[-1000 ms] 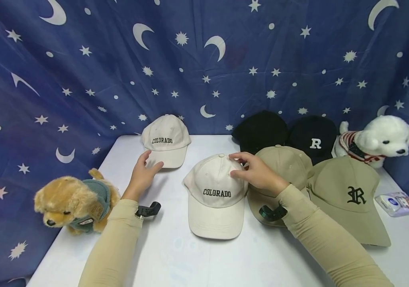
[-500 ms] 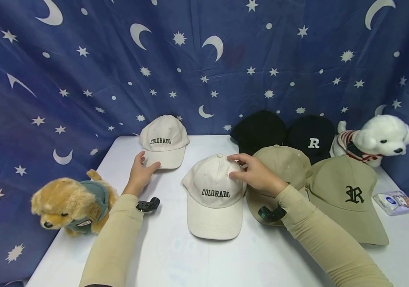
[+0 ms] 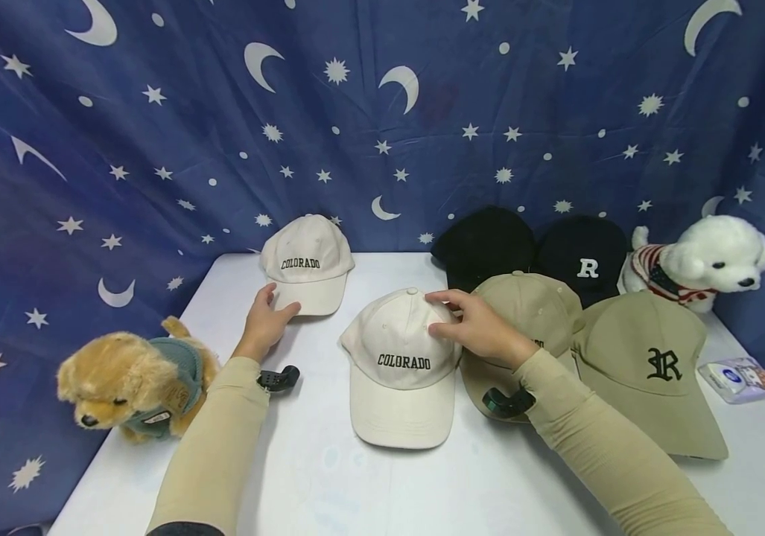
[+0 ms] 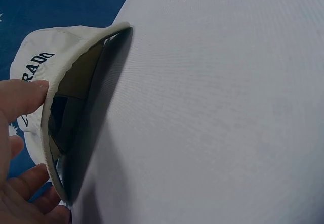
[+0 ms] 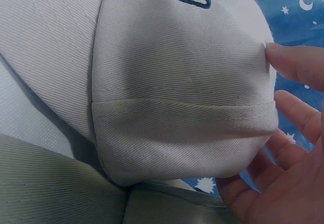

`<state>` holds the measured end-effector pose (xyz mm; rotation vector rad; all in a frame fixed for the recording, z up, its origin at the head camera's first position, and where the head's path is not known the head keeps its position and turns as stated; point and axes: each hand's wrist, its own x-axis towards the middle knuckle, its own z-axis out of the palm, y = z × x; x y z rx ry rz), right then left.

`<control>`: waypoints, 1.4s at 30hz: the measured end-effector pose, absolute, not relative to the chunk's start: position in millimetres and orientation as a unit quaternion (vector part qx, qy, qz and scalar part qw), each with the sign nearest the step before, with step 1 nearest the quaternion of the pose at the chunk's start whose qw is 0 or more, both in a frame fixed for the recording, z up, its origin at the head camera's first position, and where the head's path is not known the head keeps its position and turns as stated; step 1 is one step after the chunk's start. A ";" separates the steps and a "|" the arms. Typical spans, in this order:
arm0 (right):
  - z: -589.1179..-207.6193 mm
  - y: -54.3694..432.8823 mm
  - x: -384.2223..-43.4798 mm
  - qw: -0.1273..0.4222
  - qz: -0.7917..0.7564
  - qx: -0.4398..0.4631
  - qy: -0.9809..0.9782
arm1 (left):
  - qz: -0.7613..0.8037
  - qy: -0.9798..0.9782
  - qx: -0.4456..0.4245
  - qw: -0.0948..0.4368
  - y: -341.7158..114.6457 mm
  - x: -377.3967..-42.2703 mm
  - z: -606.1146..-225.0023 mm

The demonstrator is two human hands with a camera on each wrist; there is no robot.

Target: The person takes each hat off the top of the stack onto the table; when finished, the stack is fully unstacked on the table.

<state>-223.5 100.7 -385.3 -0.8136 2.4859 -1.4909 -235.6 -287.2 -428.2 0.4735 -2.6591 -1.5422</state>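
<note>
At the back left, a cream baseball cap [image 3: 308, 257] lettered COLORADO lies on the table, partly raised in the left wrist view. My left hand [image 3: 264, 320] grips its brim edge, thumb [image 4: 30, 97] on the brim's upper face and fingertips [image 4: 35, 176] at the side edge. A second cream COLORADO baseball cap [image 3: 401, 365] sits mid-table, brim toward me. My right hand [image 3: 483, 324] holds its crown at the upper right, with the thumb [image 5: 293, 62] against the front and fingers curving round the side. Part of the fingertips is hidden behind the crown.
Right of the middle cap, a khaki cap [image 3: 523, 301] and an olive cap [image 3: 640, 342] crowd together. Behind them are a black cap [image 3: 489, 246] and a dark R cap [image 3: 579, 246]. Toy dogs, one tan [image 3: 121, 372], one white [image 3: 724, 253], and a small packet [image 3: 740, 380] flank them.
Over the past second my left hand has moved slightly onto the brim of the back cap. My right hand stays at the middle cap's crown; both caps keep their places.
</note>
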 end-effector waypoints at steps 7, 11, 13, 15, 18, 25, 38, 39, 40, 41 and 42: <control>-383.1 100.5 -221.2 0.063 -0.483 -0.264 0.833 | -0.463 -0.876 0.136 -0.004 -281.2 -236.3 -425.5; -383.3 100.6 -220.4 0.067 -0.483 -0.262 0.833 | -0.459 -0.879 0.131 -0.009 -275.2 -238.4 -427.2; -383.4 100.4 -220.0 0.068 -0.485 -0.261 0.832 | -0.460 -0.879 0.128 -0.008 -270.7 -240.0 -428.1; -382.6 100.3 -219.4 0.069 -0.487 -0.260 0.831 | -0.459 -0.880 0.123 -0.006 -265.4 -241.8 -429.2; -382.3 100.2 -218.8 0.069 -0.490 -0.258 0.830 | -0.459 -0.882 0.110 -0.003 -255.8 -244.0 -429.6; -385.8 100.8 -218.5 0.069 -0.492 -0.260 0.828 | -0.457 -0.885 0.089 0.002 -234.5 -249.0 -433.8; -389.0 101.8 -219.0 0.066 -0.489 -0.258 0.831 | -0.450 -0.891 0.064 -0.008 -211.6 -252.1 -431.8; -389.7 102.1 -219.5 0.066 -0.490 -0.259 0.830 | -0.451 -0.890 0.063 -0.009 -211.3 -252.8 -432.2; -390.4 102.4 -219.9 0.065 -0.490 -0.260 0.830 | -0.452 -0.890 0.062 -0.011 -211.0 -253.5 -432.5; -391.0 102.6 -220.1 0.064 -0.489 -0.259 0.830 | -0.453 -0.889 0.062 -0.013 -211.0 -254.2 -432.8; -391.5 102.7 -220.4 0.063 -0.489 -0.259 0.831 | -0.453 -0.889 0.062 -0.014 -211.2 -255.0 -433.2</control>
